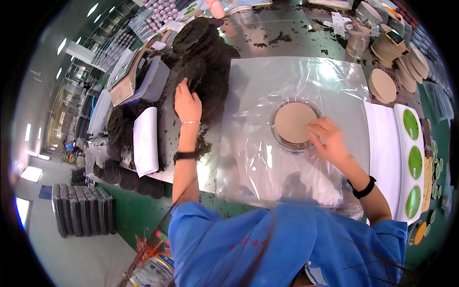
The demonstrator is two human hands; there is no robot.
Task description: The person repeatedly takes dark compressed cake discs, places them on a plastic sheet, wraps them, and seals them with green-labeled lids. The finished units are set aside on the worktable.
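Note:
My right hand (330, 141) curls its fingers and thumb over the right edge of a round tan cardboard disc (292, 119). The disc lies within the rim of a shallow, clear round plastic container (276, 131). Beneath it a sheet of clear plastic film (248, 167) covers the work surface. Off to the left, my left hand (188, 103) reaches forward with fingers extended and slightly apart. Its fingertips are at the edge of a heap of dark, fibrous, seaweed-like round cakes (198, 40); whether they touch it I cannot tell.
Spare cardboard discs (382, 86) lie at the right, near a clear plastic jar (357, 40). A sheet of green round labels (411, 162) runs along the right edge. White paper (146, 141) and a translucent bin (153, 79) are left. Dark crumbs dot the metal table (296, 28).

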